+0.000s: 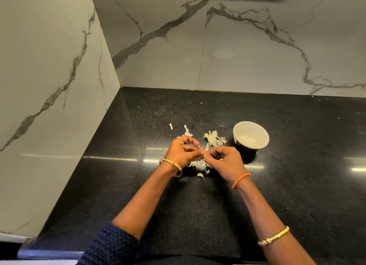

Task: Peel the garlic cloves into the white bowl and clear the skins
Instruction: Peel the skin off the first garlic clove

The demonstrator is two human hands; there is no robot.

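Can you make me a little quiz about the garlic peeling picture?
1. True or false: the white bowl stands on the person's right side of the black counter.
2. What do the left hand and right hand pinch between them? A. a spoon B. a garlic clove C. a knife
3. Fill in: the garlic skins lie on the ____.

Key: 1 true; 2 B; 3 counter.

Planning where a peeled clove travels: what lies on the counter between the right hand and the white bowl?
Head view: only bare black counter lies between the right hand and the white bowl; the garlic skins sit further left, beyond the hands.
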